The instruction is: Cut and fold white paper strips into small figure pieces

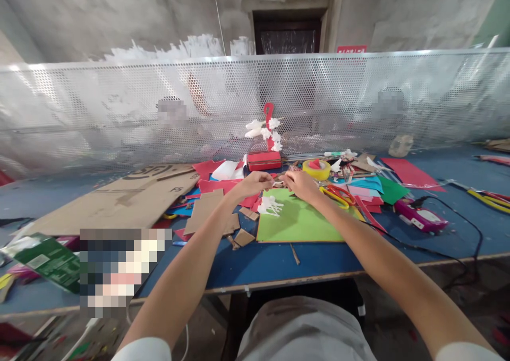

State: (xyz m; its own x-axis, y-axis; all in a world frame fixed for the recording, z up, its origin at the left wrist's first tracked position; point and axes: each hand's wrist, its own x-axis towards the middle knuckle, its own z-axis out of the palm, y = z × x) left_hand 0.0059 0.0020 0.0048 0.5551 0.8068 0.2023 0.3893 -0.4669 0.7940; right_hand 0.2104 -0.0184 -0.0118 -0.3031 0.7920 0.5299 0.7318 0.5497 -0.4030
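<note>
Both my arms reach out over a blue table (303, 262). My left hand (255, 183) and my right hand (298, 183) meet above the far edge of a green sheet (303, 220), fingers pinched round a small pale piece (278, 183) that is too small to name. White paper cut-outs (270, 206) lie on the green sheet just below my left hand. Behind my hands stands a red box (264, 160) with a red upright and white paper flowers (265, 129).
Brown cardboard (119, 199) lies at the left, with smaller cardboard scraps (207, 212) near the green sheet. A yellow tape roll (316, 168), scissors (337, 195), coloured paper (378, 188) and a pink glue gun (420, 216) with its black cord lie at the right. A perforated metal screen (358, 100) backs the table.
</note>
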